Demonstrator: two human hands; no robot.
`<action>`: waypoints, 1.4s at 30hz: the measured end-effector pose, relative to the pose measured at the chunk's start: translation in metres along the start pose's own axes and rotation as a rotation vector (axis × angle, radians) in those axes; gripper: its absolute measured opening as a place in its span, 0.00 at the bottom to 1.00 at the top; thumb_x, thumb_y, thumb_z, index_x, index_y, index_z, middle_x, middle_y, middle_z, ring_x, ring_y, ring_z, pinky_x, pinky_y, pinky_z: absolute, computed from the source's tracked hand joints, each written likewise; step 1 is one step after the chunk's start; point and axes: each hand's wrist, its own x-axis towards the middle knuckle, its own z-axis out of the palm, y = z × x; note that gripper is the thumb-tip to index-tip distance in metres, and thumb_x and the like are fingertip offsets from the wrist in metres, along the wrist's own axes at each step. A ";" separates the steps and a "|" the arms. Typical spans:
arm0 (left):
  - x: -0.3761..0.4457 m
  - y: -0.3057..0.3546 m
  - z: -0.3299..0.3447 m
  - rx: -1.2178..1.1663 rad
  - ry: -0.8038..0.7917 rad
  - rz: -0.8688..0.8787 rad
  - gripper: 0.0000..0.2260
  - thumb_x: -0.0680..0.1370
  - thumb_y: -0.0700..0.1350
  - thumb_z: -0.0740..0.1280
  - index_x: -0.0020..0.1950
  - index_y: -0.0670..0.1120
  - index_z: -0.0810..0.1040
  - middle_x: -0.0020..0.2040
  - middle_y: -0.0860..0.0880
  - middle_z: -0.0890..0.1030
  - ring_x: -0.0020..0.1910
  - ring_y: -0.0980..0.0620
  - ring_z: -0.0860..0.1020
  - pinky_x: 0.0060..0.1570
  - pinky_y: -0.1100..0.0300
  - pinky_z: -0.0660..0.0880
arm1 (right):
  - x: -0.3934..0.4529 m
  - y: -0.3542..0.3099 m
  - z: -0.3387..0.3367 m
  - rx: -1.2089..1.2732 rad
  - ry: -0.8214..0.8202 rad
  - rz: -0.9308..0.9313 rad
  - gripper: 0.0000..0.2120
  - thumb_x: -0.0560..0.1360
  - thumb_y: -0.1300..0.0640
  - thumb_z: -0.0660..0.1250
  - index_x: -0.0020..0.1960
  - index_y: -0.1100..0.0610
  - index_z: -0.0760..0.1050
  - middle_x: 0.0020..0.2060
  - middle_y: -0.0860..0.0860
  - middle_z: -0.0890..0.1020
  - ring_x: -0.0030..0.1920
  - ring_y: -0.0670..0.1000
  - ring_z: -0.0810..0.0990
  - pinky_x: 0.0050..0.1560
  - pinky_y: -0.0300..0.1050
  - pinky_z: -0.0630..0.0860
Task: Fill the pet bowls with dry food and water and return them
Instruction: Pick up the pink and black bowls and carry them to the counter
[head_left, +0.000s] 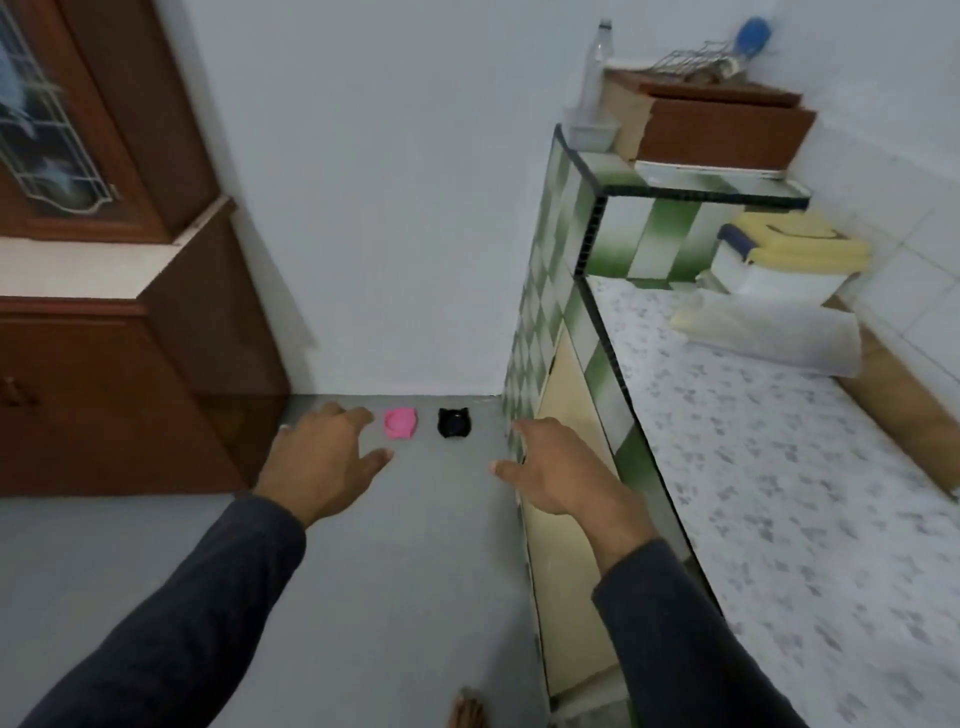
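Observation:
Two small pet bowls sit on the grey floor by the far wall: a pink bowl (400, 423) on the left and a black cat-shaped bowl (454, 422) on the right. My left hand (324, 457) is stretched out ahead with its fingers spread, holding nothing; its fingertips appear just left of the pink bowl, well above the floor. My right hand (558, 470) reaches forward the same way, open and empty, in front of the tiled counter's side. What the bowls contain is too small to tell.
A brown wooden cabinet (130, 395) stands at the left. A green-and-white tiled counter (571, 322) with a speckled top runs along the right, carrying a lidded container (769, 265), a plastic bag (774, 332) and a bottle (595, 78). A bare foot (467, 709) shows at the bottom.

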 end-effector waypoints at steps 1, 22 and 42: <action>0.014 -0.004 0.000 0.009 -0.004 -0.015 0.26 0.80 0.63 0.65 0.74 0.53 0.72 0.68 0.46 0.76 0.67 0.43 0.75 0.67 0.41 0.71 | 0.017 -0.004 -0.003 0.002 -0.012 -0.016 0.33 0.80 0.41 0.64 0.78 0.56 0.62 0.73 0.57 0.69 0.69 0.57 0.71 0.69 0.54 0.70; 0.290 -0.069 0.050 0.009 -0.087 -0.075 0.23 0.80 0.61 0.66 0.71 0.50 0.75 0.64 0.45 0.77 0.63 0.40 0.76 0.61 0.48 0.73 | 0.323 -0.017 -0.009 -0.084 -0.213 -0.062 0.34 0.81 0.42 0.62 0.80 0.57 0.57 0.77 0.57 0.64 0.74 0.58 0.65 0.74 0.52 0.65; 0.562 -0.107 0.143 0.055 -0.302 -0.042 0.24 0.80 0.62 0.66 0.71 0.50 0.76 0.67 0.43 0.77 0.63 0.40 0.77 0.61 0.45 0.75 | 0.602 0.016 0.024 -0.016 -0.237 0.056 0.34 0.80 0.38 0.62 0.78 0.55 0.61 0.77 0.57 0.63 0.74 0.59 0.64 0.74 0.56 0.65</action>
